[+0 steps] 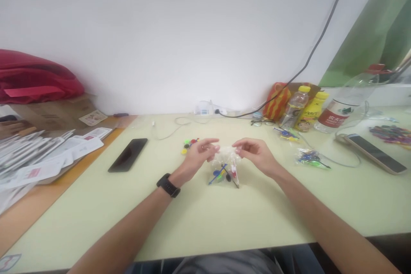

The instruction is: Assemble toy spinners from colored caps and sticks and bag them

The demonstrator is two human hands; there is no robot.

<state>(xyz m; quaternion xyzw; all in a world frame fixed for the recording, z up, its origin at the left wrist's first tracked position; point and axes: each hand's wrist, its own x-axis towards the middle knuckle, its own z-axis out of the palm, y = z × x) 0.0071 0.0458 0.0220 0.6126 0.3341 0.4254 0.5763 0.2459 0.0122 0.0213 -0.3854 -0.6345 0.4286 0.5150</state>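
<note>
Both forearms (135, 218) angled inward, left grip (196, 155) and right grip (259, 156) apart, fingers (209, 141) half-curled.

The lower centre of the frame offers a bare lane of worktop (192, 227) between the forearms (131, 224), up to the clear bag (224, 171) at mid-frame. Left of centre, a black phone (127, 155) lies flat; stacked papers (41, 158) block the left edge. At right, small filled bags (311, 158), bottles (337, 115) and a pale-edged phone (376, 153) obstruct sideways passage.
</note>
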